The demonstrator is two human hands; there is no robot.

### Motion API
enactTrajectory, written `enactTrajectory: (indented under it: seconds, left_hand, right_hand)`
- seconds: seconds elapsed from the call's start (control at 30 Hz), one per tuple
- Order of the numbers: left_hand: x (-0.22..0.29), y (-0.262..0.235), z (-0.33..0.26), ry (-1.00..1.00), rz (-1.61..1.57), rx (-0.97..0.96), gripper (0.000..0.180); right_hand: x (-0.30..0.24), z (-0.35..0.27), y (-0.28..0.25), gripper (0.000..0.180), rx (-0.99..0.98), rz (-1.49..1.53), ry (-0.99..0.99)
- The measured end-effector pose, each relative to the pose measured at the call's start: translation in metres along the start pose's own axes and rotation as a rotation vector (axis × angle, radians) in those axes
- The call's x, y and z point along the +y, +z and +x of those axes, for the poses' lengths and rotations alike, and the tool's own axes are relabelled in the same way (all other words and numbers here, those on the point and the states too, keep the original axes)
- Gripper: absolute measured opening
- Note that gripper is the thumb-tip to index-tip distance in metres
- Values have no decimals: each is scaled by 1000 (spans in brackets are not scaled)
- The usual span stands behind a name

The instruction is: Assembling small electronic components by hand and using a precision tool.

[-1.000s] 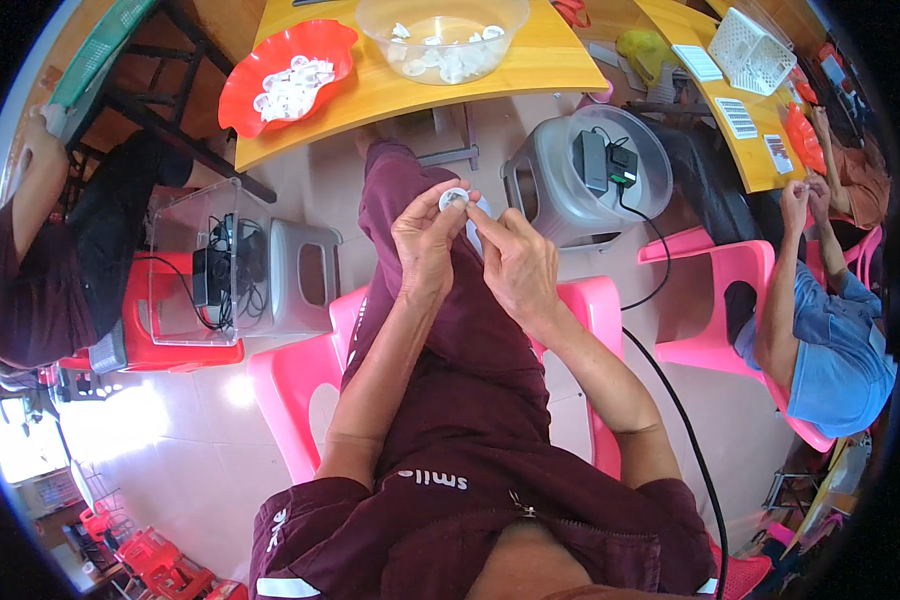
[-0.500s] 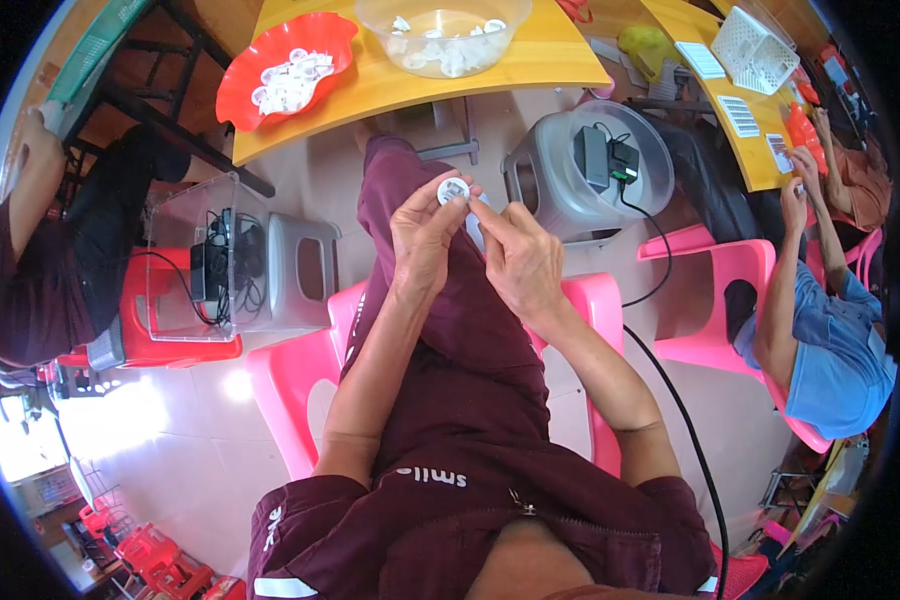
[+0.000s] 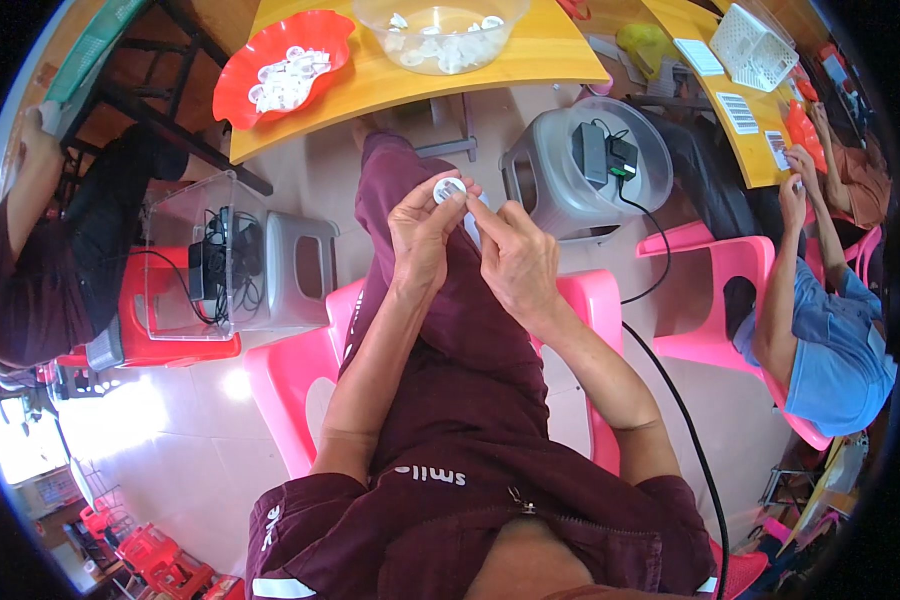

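Pinching small white round cap (image 3: 449,189) over lap, left hand (image 3: 422,235) closed on it; right hand (image 3: 515,260) touches its right side, fingers curled. Far: yellow table edge (image 3: 390,95), red tray (image 3: 280,70), clear bowl (image 3: 438,35). Grey stool (image 3: 585,170) right, floor gap between.

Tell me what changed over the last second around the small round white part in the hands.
Little moved. The left hand keeps pinching the small round white plastic part at its fingertips, and the right hand has kept its forefinger against it; both drifted slightly up the picture. Nothing was picked up or let go. The red scalloped plastic bowl and clear plastic bowl stayed on the yellow table.
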State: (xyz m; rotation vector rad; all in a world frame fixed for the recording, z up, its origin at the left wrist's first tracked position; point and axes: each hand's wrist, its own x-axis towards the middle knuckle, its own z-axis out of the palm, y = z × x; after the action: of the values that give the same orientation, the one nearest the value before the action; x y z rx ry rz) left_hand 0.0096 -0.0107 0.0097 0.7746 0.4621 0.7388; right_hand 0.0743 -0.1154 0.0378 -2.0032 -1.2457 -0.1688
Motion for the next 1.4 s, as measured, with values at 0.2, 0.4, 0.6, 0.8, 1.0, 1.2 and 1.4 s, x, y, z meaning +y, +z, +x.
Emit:
enactTrajectory:
  seconds: [0.2, 0.4, 0.6, 0.8, 1.0, 1.2, 1.4]
  left_hand:
    - [-6, 1, 0, 30, -17, 15, 25]
    - [-12, -1, 1, 53, 18, 44, 25]
    - [0, 1, 1, -15, -8, 31, 30]
    - [1, 0, 0, -44, -30, 3, 31]
    - [2, 0, 0, -57, -27, -8, 28]
    - [0, 0, 0, -48, -26, -17, 28]
    - [-6, 0, 0, 2, 42, -2, 28]
  right_hand:
    - [0, -2, 4, 34, 11, -71, 7]
    - [2, -2, 5, 38, -19, -160, -45]
    - [-1, 0, -8, 33, -77, -133, 7]
    - [1, 2, -5, 31, -37, -107, 3]
    - [3, 1, -2, 32, -28, -87, -12]
    - [2, 0, -2, 31, -43, -104, -13]
    - [0, -1, 1, 34, -48, -168, -20]
